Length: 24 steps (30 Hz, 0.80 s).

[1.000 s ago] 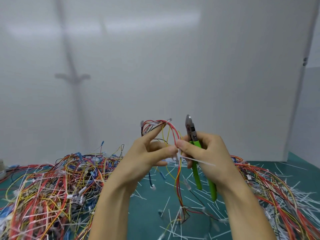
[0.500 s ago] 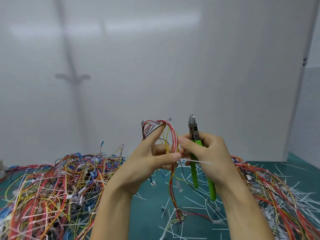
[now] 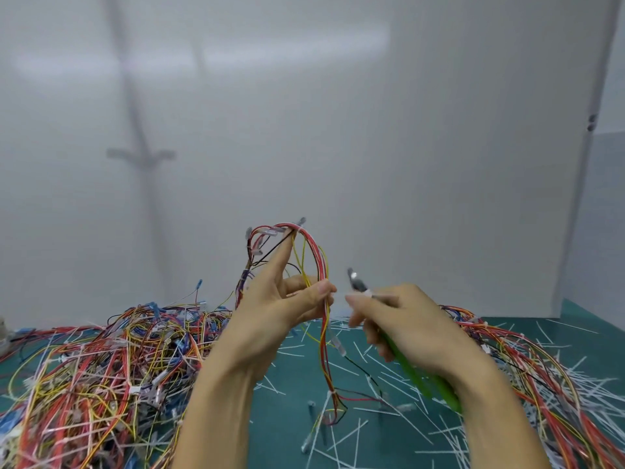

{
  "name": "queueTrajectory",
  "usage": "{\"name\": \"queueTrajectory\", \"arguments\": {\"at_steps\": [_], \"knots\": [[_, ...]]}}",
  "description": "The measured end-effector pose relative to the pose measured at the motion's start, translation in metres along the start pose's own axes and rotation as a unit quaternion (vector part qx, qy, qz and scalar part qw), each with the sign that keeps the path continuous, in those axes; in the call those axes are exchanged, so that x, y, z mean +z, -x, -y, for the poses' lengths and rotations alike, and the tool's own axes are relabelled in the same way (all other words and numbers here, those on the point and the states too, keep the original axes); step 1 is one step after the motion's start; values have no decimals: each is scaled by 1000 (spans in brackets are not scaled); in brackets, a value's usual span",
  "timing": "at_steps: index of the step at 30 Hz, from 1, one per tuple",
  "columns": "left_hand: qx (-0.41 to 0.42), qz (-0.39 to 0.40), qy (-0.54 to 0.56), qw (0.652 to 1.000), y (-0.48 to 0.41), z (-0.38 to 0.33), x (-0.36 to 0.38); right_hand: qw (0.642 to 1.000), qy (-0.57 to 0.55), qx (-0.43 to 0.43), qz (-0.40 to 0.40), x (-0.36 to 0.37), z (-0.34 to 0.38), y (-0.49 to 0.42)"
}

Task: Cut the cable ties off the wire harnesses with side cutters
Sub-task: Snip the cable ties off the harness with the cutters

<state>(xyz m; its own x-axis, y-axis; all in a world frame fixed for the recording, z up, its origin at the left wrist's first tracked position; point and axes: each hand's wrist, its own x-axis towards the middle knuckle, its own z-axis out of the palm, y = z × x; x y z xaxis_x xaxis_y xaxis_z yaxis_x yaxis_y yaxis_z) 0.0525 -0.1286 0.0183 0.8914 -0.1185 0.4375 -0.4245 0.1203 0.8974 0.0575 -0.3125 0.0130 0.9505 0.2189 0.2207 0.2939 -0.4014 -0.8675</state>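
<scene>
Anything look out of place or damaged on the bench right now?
Nothing damaged that I can see. Cut white tie offcuts litter the green mat, expected for this job. The side cutters in the right hand are blurred, apart from the harness.

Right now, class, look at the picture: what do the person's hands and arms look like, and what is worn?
The left hand and right hand are bare: no gloves, no rings visible. The left forearm and right forearm are bare too, with no sleeves, watch or bands in view. The right hand is blurred, so fine detail is unclear.
</scene>
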Motion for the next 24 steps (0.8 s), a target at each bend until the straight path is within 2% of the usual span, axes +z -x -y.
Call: {"name": "queueTrajectory", "arguments": {"at_steps": [2, 7, 24], "knots": [[14, -65, 8, 998, -4, 4, 7, 996, 73, 6, 47, 0, 3, 5], [20, -156, 27, 987, -9, 9, 18, 997, 56, -9, 42, 2, 9, 6], [5, -160, 70, 985, -10, 6, 21, 995, 93, -42, 16, 11, 13, 4]]}}
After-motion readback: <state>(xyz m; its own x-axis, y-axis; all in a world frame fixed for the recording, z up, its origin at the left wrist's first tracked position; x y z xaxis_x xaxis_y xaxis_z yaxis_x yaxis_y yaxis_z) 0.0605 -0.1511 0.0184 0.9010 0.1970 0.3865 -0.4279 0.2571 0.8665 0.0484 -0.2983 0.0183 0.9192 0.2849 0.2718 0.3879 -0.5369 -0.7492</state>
